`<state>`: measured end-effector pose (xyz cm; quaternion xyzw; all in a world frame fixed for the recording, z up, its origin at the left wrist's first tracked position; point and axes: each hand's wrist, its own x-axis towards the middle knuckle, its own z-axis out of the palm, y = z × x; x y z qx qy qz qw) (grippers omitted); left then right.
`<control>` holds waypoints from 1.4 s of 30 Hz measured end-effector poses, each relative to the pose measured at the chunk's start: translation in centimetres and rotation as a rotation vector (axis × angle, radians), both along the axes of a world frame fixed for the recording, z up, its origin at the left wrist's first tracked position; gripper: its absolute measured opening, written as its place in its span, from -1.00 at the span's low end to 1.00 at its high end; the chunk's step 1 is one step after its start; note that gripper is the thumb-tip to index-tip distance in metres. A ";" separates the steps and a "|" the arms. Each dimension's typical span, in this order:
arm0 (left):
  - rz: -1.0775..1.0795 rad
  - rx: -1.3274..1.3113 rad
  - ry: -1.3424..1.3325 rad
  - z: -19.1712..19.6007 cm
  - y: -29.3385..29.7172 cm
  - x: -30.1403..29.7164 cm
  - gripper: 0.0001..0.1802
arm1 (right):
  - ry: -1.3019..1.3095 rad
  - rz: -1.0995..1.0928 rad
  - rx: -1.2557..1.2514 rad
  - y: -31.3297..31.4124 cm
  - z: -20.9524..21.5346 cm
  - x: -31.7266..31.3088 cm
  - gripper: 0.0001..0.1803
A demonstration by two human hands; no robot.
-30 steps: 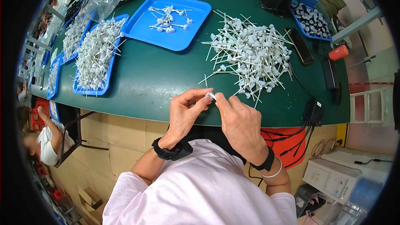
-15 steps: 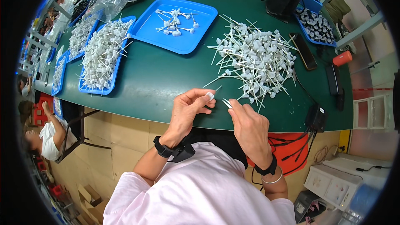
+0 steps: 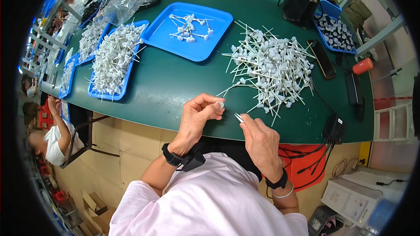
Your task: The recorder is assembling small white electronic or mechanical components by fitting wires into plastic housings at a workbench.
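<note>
My left hand [image 3: 195, 117] is closed, pinching a small white-headed stick piece [image 3: 221, 105] between thumb and forefinger. Its thin stem points up and away over the table. Close by on the right, my right hand [image 3: 261, 142] grips white-tipped tweezers [image 3: 238, 117], whose points aim at the piece but stay apart from it. Just beyond both hands lies a large loose pile of similar white-headed sticks [image 3: 271, 67]. Farther off, a blue tray [image 3: 203, 53] holds several of these pieces.
Blue trays heaped with white pieces [image 3: 114, 57] stand at the left. On the right are a phone [image 3: 321, 59], a black bag [image 3: 299, 2], a tray of dark-and-white parts [image 3: 336, 32], an orange-red cylinder [image 3: 362, 66] and a black cable box [image 3: 333, 127]. Another person [image 3: 59, 137] sits at left.
The whole view has shifted slightly, so the table things sit lower and to the right. In my left fingers the white head has turned and shows less. The tweezers remain near it.
</note>
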<state>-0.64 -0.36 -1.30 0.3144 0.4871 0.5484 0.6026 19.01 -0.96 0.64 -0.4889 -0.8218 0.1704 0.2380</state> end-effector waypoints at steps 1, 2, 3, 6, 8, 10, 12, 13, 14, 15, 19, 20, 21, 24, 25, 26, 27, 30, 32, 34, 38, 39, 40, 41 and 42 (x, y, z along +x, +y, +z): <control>0.009 -0.005 -0.002 0.2 0.0 0.0 -0.83 | 0.001 0.003 -0.006 -0.1 -0.1 0.0 -0.78; 0.018 -0.010 -0.005 0.4 0.1 0.0 -0.83 | 0.001 0.006 -0.011 -0.2 -0.2 0.0 -0.79; 0.014 -0.020 0.004 0.5 0.1 -0.1 -0.81 | 0.016 0.000 -0.015 -0.3 -0.3 0.0 -0.77; 0.004 -0.049 0.022 0.9 0.2 -0.5 -0.76 | 0.048 -0.011 -0.022 -0.4 -0.8 -0.1 -0.72; -0.001 -0.066 0.022 1.3 0.1 -0.6 -0.72 | 0.055 -0.010 -0.022 -0.4 -1.0 0.0 -0.72; -0.016 -0.068 0.015 1.3 0.1 -0.7 -0.70 | 0.063 -0.008 -0.025 -0.5 -1.0 -0.1 -0.72; -0.026 -0.069 0.009 1.3 0.1 -0.9 -0.69 | 0.076 -0.005 -0.023 -0.4 -1.1 -0.1 -0.73; -0.028 -0.069 0.007 1.4 0.1 -0.9 -0.68 | 0.085 -0.002 -0.020 -0.4 -1.3 -0.2 -0.73; -0.029 -0.070 0.006 1.4 0.0 -0.9 -0.68 | 0.095 0.000 -0.017 -0.4 -1.5 -0.2 -0.73; -0.022 -0.074 0.004 1.4 0.0 -0.9 -0.68 | 0.095 0.003 -0.024 -0.4 -1.6 -0.2 -0.73; -0.009 -0.087 -0.003 1.6 0.0 -0.9 -0.69 | 0.108 0.010 -0.039 -0.5 -2.1 -0.4 -0.73; -0.011 -0.089 -0.006 1.6 0.1 -0.9 -0.68 | 0.113 0.011 -0.040 -0.5 -2.2 -0.4 -0.73; -0.009 -0.086 -0.009 1.6 0.0 -0.9 -0.68 | 0.113 0.011 -0.046 -0.5 -2.3 -0.4 -0.73; -0.008 -0.081 -0.017 1.4 0.0 -0.9 -0.68 | 0.115 0.009 -0.058 -0.5 -2.4 -0.4 -0.73; -0.008 -0.083 -0.018 1.3 0.0 -0.9 -0.68 | 0.119 0.008 -0.057 -0.4 -2.5 -0.4 -0.73; -0.008 -0.084 -0.020 1.3 0.0 -0.9 -0.68 | 0.123 0.007 -0.057 -0.4 -2.5 -0.4 -0.73; -0.007 -0.083 -0.023 1.3 0.0 -0.9 -0.68 | 0.118 0.003 -0.060 -0.4 -2.5 -0.4 -0.73; 0.018 -0.040 0.026 1.5 0.3 -1.1 -0.70 | 0.116 -0.001 -0.059 -0.4 -2.5 -0.5 -0.74; 0.067 0.043 0.138 1.9 1.5 -2.0 -0.71 | 0.131 0.007 -0.044 -0.5 -2.8 -0.5 -0.74; 0.100 0.215 0.288 3.7 4.7 -4.3 -0.66 | 0.110 -0.003 -0.046 -0.4 -2.6 -0.5 -0.74; 0.190 0.360 0.770 2.9 9.5 -7.2 -0.43 | 0.099 0.022 -0.025 -0.5 -2.8 -0.2 -0.70; 0.222 0.382 0.940 2.5 9.9 -7.1 -0.41 | 0.114 0.017 -0.013 -0.5 -3.0 -0.1 -0.70; 0.158 0.343 1.028 2.2 9.4 -6.7 -0.48 | 0.130 0.011 -0.001 -0.5 -3.2 -0.1 -0.69; 0.163 0.496 1.058 1.7 9.1 -5.4 -0.67 | 0.147 0.006 0.010 -0.5 -3.4 -0.2 -0.69; 0.063 0.507 1.148 1.8 8.6 -4.2 -0.75 | 0.156 0.002 0.008 -0.6 -3.6 -0.1 -0.69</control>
